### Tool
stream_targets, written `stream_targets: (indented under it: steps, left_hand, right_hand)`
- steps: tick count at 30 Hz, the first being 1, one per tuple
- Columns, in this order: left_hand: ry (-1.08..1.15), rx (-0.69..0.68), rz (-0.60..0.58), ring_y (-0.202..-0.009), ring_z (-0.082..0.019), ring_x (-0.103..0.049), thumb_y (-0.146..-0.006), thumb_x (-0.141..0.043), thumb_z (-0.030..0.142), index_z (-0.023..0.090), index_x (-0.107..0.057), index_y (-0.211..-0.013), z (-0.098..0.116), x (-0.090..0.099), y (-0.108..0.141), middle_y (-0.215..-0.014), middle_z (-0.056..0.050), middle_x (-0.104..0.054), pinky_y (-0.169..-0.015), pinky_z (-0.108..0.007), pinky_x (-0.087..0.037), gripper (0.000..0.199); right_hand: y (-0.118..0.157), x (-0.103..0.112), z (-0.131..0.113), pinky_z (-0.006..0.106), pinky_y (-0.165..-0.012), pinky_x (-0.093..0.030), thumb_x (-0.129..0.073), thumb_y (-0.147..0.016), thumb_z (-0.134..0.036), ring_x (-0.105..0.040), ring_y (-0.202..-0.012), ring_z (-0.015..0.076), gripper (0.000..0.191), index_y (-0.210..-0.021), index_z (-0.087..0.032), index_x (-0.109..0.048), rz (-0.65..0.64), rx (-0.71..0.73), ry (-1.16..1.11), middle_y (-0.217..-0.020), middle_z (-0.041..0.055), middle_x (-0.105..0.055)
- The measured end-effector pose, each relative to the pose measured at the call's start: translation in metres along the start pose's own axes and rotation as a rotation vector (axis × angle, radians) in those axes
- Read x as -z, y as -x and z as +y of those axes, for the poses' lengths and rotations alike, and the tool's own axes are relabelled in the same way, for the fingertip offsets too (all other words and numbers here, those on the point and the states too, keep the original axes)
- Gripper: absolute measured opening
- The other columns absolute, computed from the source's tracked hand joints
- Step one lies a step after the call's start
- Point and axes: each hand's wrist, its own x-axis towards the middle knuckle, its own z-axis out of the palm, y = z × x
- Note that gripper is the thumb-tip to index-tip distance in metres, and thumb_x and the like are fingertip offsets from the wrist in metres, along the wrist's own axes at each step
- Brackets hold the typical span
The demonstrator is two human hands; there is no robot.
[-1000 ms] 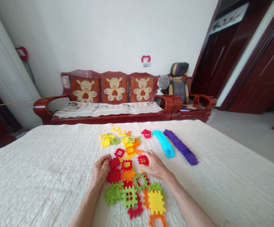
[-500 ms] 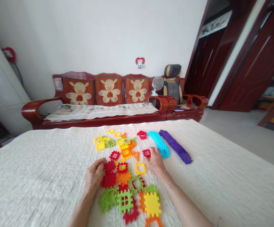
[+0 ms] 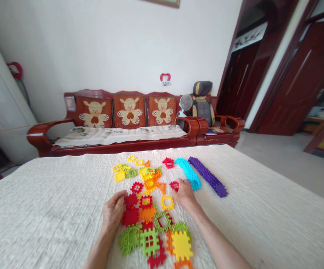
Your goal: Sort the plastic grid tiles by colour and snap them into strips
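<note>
My left hand [image 3: 114,210] is closed, its thumb and fingertips at the left edge of a plain red plastic building tile [image 3: 131,201]. A second plain red tile [image 3: 130,216] lies just below that one, beside the hand. On the other side, my right hand [image 3: 184,194] has its fingers closed at a small red window-shaped tile [image 3: 174,185], partly hidden by the fingers. Between the hands lie a red square frame [image 3: 145,201], an orange tile [image 3: 147,215] and a yellow frame [image 3: 167,202]. Green window tiles [image 3: 149,242] and a yellow tile [image 3: 181,245] are nearer to me.
Beyond my right hand lie a light-blue strip of joined tiles [image 3: 188,173] and a purple strip [image 3: 206,175]. Yellow tiles [image 3: 120,176] are at the far left of the pile. A pale cloth [image 3: 61,209] covers the table. Behind stands a wooden sofa [image 3: 128,147].
The view has tilted up slightly, so everything sits a little lower. Both hands stay at the same red tiles, with hardly any motion.
</note>
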Motion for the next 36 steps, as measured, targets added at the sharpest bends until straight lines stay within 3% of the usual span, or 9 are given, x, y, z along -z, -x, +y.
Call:
stream_targets:
  steps: [5,12,17,25,31,36]
  left_hand:
    - [-0.027,-0.031,-0.003,-0.076,-0.021,-0.068,-0.066,-0.060,0.039,0.018,-0.072,-0.084,-0.001,0.000,0.000,-0.080,-0.007,-0.074,-0.069,-0.030,-0.055,0.031]
    - [-0.060,-0.038,-0.029,-0.079,-0.022,-0.068,-0.068,-0.058,0.044,0.017,-0.072,-0.087,-0.006,0.001,-0.002,-0.083,-0.007,-0.074,-0.070,-0.030,-0.055,0.036]
    - [-0.056,-0.045,-0.024,-0.076,-0.022,-0.068,-0.067,-0.060,0.043,0.018,-0.072,-0.084,-0.002,0.000,0.001,-0.079,-0.006,-0.074,-0.067,-0.029,-0.055,0.033]
    - [-0.039,-0.036,-0.028,-0.074,-0.024,-0.067,-0.066,-0.061,0.040,0.020,-0.073,-0.082,0.004,0.001,0.004,-0.066,-0.004,-0.070,-0.063,-0.031,-0.056,0.029]
    - [-0.045,-0.037,-0.028,-0.074,-0.024,-0.067,-0.066,-0.061,0.040,0.021,-0.073,-0.082,0.004,0.001,0.004,-0.065,-0.004,-0.069,-0.064,-0.031,-0.055,0.028]
    - [-0.067,-0.037,-0.030,-0.072,-0.023,-0.066,-0.066,-0.061,0.041,0.019,-0.074,-0.083,0.002,0.002,0.003,-0.068,-0.004,-0.071,-0.063,-0.030,-0.054,0.030]
  right_hand:
    - [-0.035,-0.009,-0.010,0.035,-0.087,-0.043,-0.058,-0.072,-0.024,-0.055,-0.097,0.0249,0.037,-0.108,-0.018,-0.058,0.131,0.013,-0.171,-0.099,0.0109,-0.061]
    - [-0.084,-0.050,-0.007,0.042,-0.095,-0.040,-0.052,-0.077,-0.028,-0.051,-0.106,0.0268,0.046,-0.120,-0.013,-0.050,0.289,-0.064,-0.301,-0.110,0.0133,-0.057]
    - [-0.088,-0.064,0.001,0.043,-0.095,-0.039,-0.051,-0.079,-0.027,-0.051,-0.106,0.0287,0.045,-0.121,-0.011,-0.050,0.264,-0.058,-0.223,-0.112,0.0164,-0.056]
    - [-0.091,-0.063,0.002,0.043,-0.096,-0.038,-0.052,-0.079,-0.027,-0.052,-0.108,0.0313,0.045,-0.121,-0.010,-0.053,0.219,-0.092,-0.209,-0.113,0.0182,-0.057]
    - [-0.092,-0.071,0.007,0.041,-0.092,-0.040,-0.057,-0.075,-0.026,-0.053,-0.103,0.0294,0.044,-0.118,-0.017,-0.055,0.287,-0.075,-0.226,-0.107,0.0142,-0.058]
    - [-0.091,-0.069,0.005,0.042,-0.092,-0.040,-0.056,-0.075,-0.026,-0.054,-0.103,0.0310,0.044,-0.118,-0.015,-0.056,0.250,-0.108,-0.195,-0.106,0.0161,-0.058]
